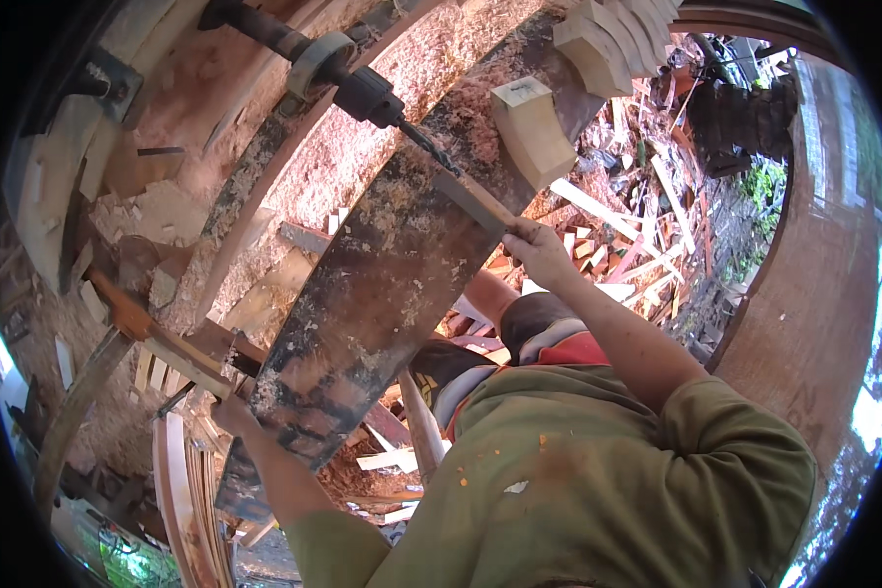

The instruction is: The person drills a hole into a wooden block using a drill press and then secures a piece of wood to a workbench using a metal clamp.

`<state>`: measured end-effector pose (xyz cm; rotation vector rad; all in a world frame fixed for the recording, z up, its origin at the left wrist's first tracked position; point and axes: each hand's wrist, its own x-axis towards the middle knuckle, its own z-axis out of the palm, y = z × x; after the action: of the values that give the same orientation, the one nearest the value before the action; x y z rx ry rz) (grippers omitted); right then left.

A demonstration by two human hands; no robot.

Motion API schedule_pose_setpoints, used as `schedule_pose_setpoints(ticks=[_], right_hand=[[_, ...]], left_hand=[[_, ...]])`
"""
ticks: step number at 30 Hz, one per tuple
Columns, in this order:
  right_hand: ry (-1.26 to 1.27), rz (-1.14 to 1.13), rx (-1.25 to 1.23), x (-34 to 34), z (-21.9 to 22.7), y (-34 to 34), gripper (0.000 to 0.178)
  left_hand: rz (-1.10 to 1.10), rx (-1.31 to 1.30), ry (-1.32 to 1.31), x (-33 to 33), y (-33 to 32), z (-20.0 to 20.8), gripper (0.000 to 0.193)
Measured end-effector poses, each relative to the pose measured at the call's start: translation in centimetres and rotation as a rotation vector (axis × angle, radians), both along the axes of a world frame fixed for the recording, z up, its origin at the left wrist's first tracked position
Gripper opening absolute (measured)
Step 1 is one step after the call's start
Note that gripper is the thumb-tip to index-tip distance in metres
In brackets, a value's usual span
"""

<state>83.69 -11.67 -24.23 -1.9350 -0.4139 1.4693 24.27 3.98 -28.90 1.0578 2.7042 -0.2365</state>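
Note:
My right hand point(542, 253) is closed around the near end of a narrow wooden piece point(477, 202) that lies over the dark workbench point(363, 294). The far end of this piece meets the tip of a drill bit point(426, 147), which sticks out of a black chuck point(367, 96) on a horizontal shaft. At the lower left, my left hand point(233, 416) is wrapped round the end of a long wooden bar point(181, 359). That bar runs away to the upper left, beside the bench. My left fingers are partly hidden.
A pale curved wood block point(534, 132) stands on the bench's far right, with several similar blocks point(598, 44) behind it. Sawdust point(314, 196) covers the machine side. Offcuts point(647, 216) litter the ground on the right. A wide wooden board point(789, 314) rises at far right.

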Motion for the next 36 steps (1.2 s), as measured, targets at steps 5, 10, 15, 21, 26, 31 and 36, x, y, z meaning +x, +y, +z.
schedule_pose_setpoints(ticks=[5, 10, 15, 21, 26, 31, 36], right_hand=[[0.010, 0.017, 0.008, 0.1, -0.3, 0.4, 0.028], [0.003, 0.019, 0.012, 0.3, -0.5, 0.8, 0.027], [-0.029, 0.022, -0.008, 0.7, -0.6, 1.2, 0.025], [0.020, -0.016, 0.028, 0.8, -0.9, 1.4, 0.023], [-0.008, -0.045, 0.080, 0.4, -1.8, 1.2, 0.027], [-0.027, -0.020, 0.078, 1.0, -2.5, 0.5, 0.032], [-0.044, 0.062, 0.074, 1.2, -2.3, 1.3, 0.025]], left_hand=[[-0.032, -0.027, 0.070, -1.1, -0.3, -0.7, 0.071], [0.007, -0.026, 0.057, -1.6, -0.5, -1.2, 0.069], [0.034, 0.031, 0.013, -1.8, -0.6, -1.4, 0.068], [0.100, 0.101, -0.105, -1.3, -0.6, -1.1, 0.070], [-0.009, -0.013, -0.014, -4.0, -1.1, -2.8, 0.076], [-0.031, -0.065, -0.296, -5.5, -0.8, -4.7, 0.074], [0.118, 0.017, -0.866, -12.2, -2.3, -8.8, 0.033]])
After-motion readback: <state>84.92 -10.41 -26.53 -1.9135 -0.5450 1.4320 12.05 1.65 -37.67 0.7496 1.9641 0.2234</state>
